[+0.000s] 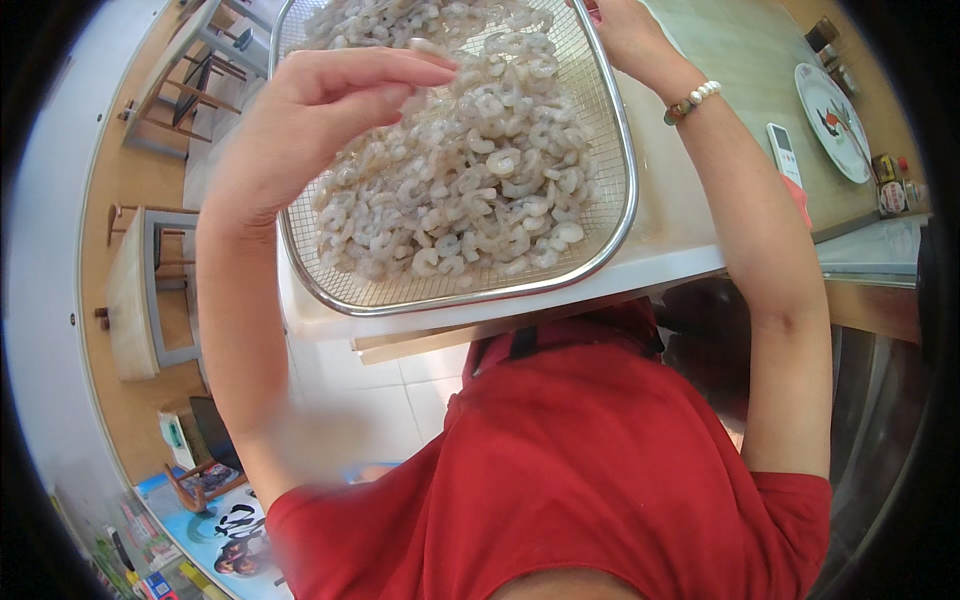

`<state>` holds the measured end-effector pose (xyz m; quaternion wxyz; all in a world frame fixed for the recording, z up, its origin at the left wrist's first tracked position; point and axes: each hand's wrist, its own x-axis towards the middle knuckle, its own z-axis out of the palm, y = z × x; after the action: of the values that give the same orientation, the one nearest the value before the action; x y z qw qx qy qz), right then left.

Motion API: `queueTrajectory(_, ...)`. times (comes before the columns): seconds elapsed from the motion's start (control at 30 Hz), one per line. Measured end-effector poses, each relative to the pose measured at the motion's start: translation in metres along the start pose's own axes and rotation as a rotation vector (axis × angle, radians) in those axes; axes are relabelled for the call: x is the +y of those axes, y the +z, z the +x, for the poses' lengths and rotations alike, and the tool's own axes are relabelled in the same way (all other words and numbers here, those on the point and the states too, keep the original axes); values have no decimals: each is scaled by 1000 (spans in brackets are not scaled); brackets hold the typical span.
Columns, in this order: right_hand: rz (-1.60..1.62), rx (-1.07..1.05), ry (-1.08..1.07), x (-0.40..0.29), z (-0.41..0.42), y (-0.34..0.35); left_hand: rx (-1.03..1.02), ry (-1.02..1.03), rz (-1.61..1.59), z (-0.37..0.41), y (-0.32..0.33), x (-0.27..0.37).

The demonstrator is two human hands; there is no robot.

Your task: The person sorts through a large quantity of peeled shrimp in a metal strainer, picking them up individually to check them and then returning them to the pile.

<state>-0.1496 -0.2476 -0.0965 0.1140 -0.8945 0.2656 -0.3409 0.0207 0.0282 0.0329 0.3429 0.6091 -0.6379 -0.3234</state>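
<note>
A rectangular wire mesh basket [624,161] with a shiny metal rim holds a heap of raw peeled shrimp [480,172]. My left hand [337,97] is over the left side of the heap, palm down. Its fingers lie close together, with the thumb below them. A pale, blurred bit shows by the thumb tip, and I cannot tell whether it is held. At the top edge of the view, my right hand [626,34] grips the basket's right rim; its fingertips are partly cut off. A beaded bracelet [691,103] circles the right wrist.
Under the basket is a white tray or board [667,259] at the table edge. To the right, a greenish tabletop [742,67] bears a remote control [784,154], a round patterned plate [832,124] and condiment jars [896,191]. Tables and chairs [161,300] stand at left over a tiled floor [360,382].
</note>
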Motion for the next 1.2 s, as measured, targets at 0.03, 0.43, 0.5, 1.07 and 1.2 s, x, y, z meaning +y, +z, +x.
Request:
queueTrajectory(0.03, 20, 12, 21, -2, 0, -3, 13, -36, -11, -3, -4, -1)
queueTrajectory(0.43, 30, -33, 163, -21, -2, -18, 19, -446, 199, -2, 18, 4)
queueTrajectory(0.5, 6, -2, 106, -21, -1, -17, 34, -296, 403, 7, 23, 5)
queueTrajectory(1.07, 150, -158, 284, -29, 1, -33, -193, -194, 567, 5, -8, 16)
queueTrajectory(1.2, 157, -150, 222, -30, 4, -30, -71, -64, 713, 59, 6, 7)
